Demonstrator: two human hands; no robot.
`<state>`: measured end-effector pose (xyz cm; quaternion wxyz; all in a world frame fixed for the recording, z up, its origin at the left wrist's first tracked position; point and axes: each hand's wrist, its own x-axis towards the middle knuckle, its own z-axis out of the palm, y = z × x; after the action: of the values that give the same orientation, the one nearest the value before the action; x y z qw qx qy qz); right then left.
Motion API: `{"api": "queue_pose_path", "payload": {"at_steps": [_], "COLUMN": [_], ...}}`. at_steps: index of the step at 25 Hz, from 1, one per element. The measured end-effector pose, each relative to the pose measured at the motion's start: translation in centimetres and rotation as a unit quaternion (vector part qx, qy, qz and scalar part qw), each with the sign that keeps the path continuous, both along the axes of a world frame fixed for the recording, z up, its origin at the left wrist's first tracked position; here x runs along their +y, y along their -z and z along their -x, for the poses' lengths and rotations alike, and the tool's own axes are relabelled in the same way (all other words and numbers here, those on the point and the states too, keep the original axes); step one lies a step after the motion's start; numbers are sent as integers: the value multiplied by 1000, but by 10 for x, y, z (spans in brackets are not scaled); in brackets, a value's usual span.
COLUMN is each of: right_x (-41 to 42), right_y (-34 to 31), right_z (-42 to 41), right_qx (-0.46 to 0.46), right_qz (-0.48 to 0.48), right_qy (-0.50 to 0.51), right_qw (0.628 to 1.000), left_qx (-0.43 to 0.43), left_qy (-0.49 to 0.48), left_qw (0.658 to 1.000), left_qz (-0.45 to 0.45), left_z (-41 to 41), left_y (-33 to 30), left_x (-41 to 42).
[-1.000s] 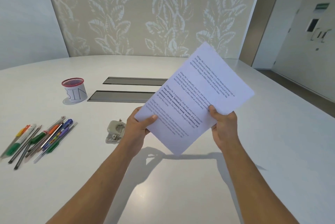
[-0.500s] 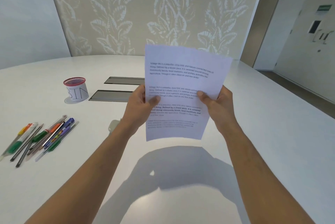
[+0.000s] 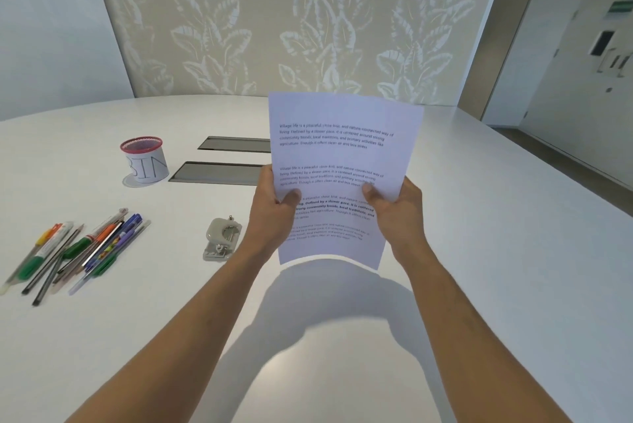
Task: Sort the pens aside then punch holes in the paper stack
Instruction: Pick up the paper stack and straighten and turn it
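Both hands are closed on the paper stack [image 3: 342, 162], the left hand [image 3: 270, 213] pinching its left edge and the right hand [image 3: 397, 213] its right edge, holding the printed sheets nearly upright above the white desk [image 3: 496, 251]. The hole punch [image 3: 222, 237] sits on the desk just left of the left wrist. The pens [image 3: 73, 249] lie in a loose bunch well to the left, near a red-rimmed cup [image 3: 145, 160].
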<state>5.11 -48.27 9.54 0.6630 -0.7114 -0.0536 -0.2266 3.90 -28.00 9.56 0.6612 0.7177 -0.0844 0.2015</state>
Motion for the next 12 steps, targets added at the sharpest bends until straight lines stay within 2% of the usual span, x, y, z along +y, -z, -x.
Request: {"api": "queue_pose_path", "payload": {"at_steps": [6,12], "right_x": [1,-1], "right_y": [16,21], "right_z": [6,4], "right_qx": [11,10], "right_qz": [12,3], "right_qy": [-3,-4], "right_qw": [1000,1000], "left_qx": [22,7], "left_qy": [-16,-24], "left_qw": [1000,999], "left_qz": [-9,-21], "left_z": [2,1], "left_y": [14,12], "left_x": [-4,-2]}}
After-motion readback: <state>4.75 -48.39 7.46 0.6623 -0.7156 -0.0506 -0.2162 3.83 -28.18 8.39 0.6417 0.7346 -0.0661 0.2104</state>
